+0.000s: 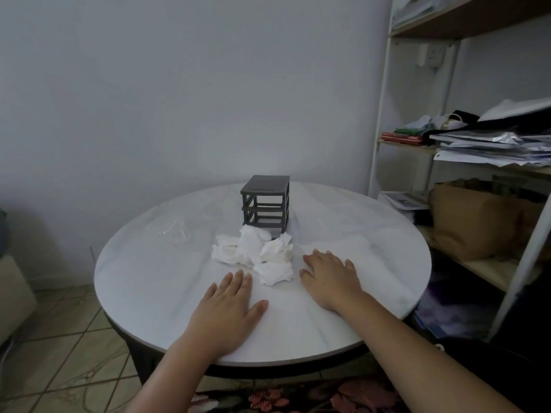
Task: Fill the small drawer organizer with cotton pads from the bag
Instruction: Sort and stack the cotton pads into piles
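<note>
While the left hand (pixel 226 311) and right hand (pixel 331 278) rest on the desk (pixel 149 293), grips wide and empty, the cotton pads (pixel 253 251) sit just beyond both, against the drawer organizer (pixel 265 186) toward the far edge.

The round white table (pixel 143 281) carries a gray organizer (pixel 265 188), white pads (pixel 253 252) and a clear bag (pixel 176 231).

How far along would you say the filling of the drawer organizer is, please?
Done: the cotton pads lie heaped on the table before the drawer organizer, with a clear bag lying beside them. In hand: nothing; the left hand and right hand rest flat, open. Left: all the filling, since the organizer's bays look empty.
</note>
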